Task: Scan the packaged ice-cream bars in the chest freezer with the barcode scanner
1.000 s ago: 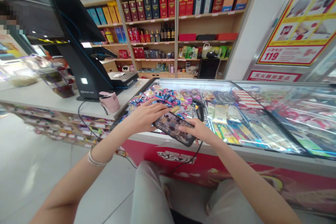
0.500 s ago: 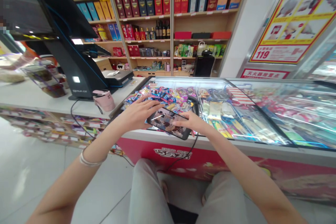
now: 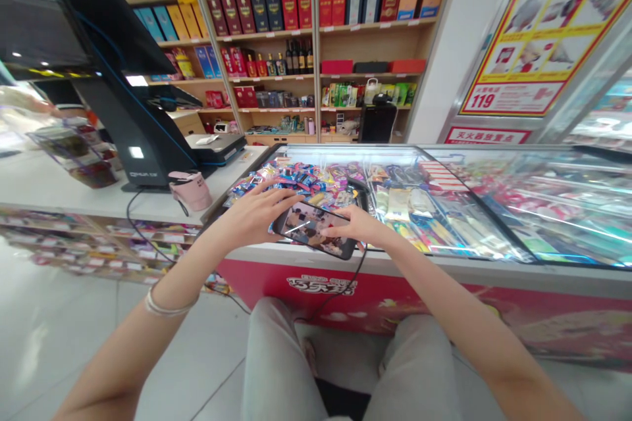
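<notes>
A smartphone (image 3: 307,231) in a dark case is held sideways above the front edge of the freezer, its lit screen showing a picture with several figures. My left hand (image 3: 257,216) grips its left end, fingers reaching along the top edge and the thumb hidden. My right hand (image 3: 364,226) holds the other end, with a finger or thumb over the screen. Just behind the phone, a heap of small wrapped sweets (image 3: 301,176) lies on the freezer's glass top. A black handheld scanner (image 3: 361,193) rests beside the sweets, near my right hand.
The glass-topped freezer (image 3: 474,270) stretches right, with packaged goods inside. At left, a counter (image 3: 148,202) carries a till screen stand (image 3: 131,125) and a pink cup (image 3: 191,192). A black cable (image 3: 353,279) hangs down the freezer front. Stocked shelves (image 3: 271,36) stand behind.
The view has shifted slightly, so most things sit a little further left. Both hands keep their hold on the smartphone; a finger of my right hand stays over the screen.
</notes>
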`<action>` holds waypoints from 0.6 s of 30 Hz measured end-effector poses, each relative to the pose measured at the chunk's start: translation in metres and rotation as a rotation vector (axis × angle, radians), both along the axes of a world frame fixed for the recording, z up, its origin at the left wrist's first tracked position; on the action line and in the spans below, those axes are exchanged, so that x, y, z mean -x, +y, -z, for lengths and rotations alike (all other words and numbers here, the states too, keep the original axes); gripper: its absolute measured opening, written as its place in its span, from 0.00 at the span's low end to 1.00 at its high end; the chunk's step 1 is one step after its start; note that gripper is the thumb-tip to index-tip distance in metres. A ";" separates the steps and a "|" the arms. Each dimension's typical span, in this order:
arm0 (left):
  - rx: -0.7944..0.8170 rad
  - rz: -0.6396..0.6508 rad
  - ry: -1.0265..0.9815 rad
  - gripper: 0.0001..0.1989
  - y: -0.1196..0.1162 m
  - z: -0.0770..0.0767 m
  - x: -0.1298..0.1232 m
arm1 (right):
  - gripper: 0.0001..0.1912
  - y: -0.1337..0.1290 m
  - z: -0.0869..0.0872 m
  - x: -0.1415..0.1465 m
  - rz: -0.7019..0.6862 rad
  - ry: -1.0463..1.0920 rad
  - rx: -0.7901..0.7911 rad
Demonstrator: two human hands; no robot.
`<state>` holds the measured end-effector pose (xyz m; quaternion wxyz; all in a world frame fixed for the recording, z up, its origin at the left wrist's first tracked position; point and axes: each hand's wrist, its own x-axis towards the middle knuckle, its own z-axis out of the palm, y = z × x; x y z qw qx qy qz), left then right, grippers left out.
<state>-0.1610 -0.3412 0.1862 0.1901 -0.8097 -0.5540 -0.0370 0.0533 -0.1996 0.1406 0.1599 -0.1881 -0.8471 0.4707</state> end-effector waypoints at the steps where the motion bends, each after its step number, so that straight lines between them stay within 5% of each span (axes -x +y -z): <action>1: 0.001 -0.001 0.004 0.38 0.000 0.000 0.000 | 0.17 0.000 -0.001 -0.001 0.003 -0.005 -0.002; 18: 0.000 -0.018 0.018 0.36 -0.007 0.000 -0.008 | 0.19 -0.005 -0.001 -0.008 -0.035 -0.064 0.090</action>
